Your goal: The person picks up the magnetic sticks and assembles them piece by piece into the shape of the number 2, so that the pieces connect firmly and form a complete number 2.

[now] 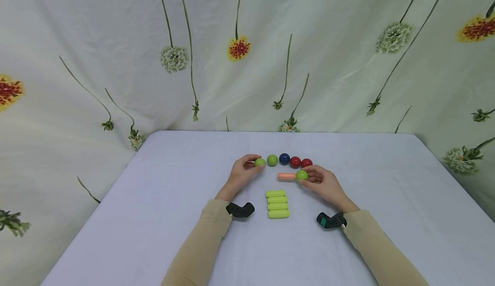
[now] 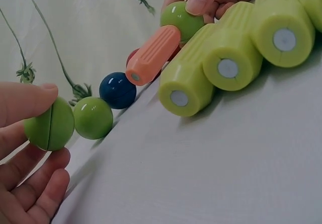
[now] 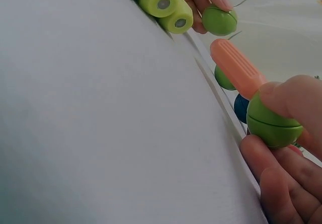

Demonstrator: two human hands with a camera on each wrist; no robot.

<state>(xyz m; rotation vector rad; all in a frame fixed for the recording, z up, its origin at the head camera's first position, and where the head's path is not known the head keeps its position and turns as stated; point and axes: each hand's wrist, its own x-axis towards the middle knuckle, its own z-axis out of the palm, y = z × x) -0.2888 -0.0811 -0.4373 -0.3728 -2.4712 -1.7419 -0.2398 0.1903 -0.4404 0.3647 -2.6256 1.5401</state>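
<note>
My left hand (image 1: 239, 175) pinches a green ball (image 2: 49, 124) with a seam round it, at the left end of a row of balls. In my right hand (image 1: 326, 186), thumb and fingers pinch another green ball (image 3: 272, 121). An orange ribbed rod (image 3: 236, 67) sticks out from that ball toward the left, its end against the ball. Along the row, right of the left hand, come a green ball (image 1: 272, 160), a dark blue ball (image 1: 284, 159) and two red balls (image 1: 295, 162), the last near the right fingertips.
Several yellow-green rods (image 1: 277, 204) lie stacked side by side on the white-covered table (image 1: 174, 234), between the forearms and nearer the body. Grey discs show in their ends. A flower-printed cloth (image 1: 209, 62) hangs behind the table.
</note>
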